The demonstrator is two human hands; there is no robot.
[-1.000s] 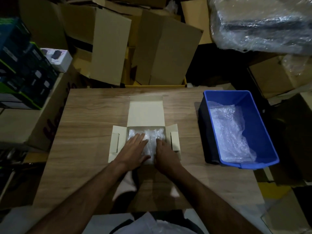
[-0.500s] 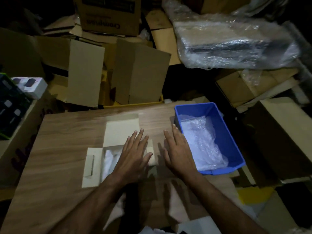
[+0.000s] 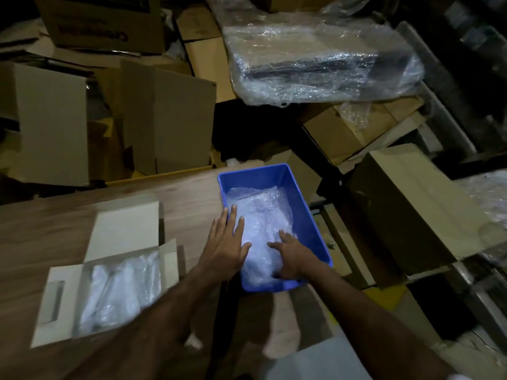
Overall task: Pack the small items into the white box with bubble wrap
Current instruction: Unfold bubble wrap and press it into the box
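Note:
The white box [image 3: 59,303] lies open on the wooden table at lower left, its lid [image 3: 123,231] folded back and bubble-wrapped items [image 3: 120,289] inside it. To its right stands a blue bin [image 3: 307,215] holding a heap of bubble wrap [image 3: 260,218]. My left hand [image 3: 225,245] reaches over the bin's left wall with straight, spread fingers above the wrap. My right hand [image 3: 293,253] is down inside the bin at its near end, fingers curled into the bubble wrap.
The wooden table [image 3: 41,229] ends just right of the bin. Behind it stand several brown cardboard boxes [image 3: 164,119]. A large plastic-wrapped dark bundle [image 3: 315,56] lies at the upper right, with more cartons [image 3: 406,204] on the right.
Both hands left the white box and moved right into the blue bin. The view swung right, so the white box now sits at lower left.

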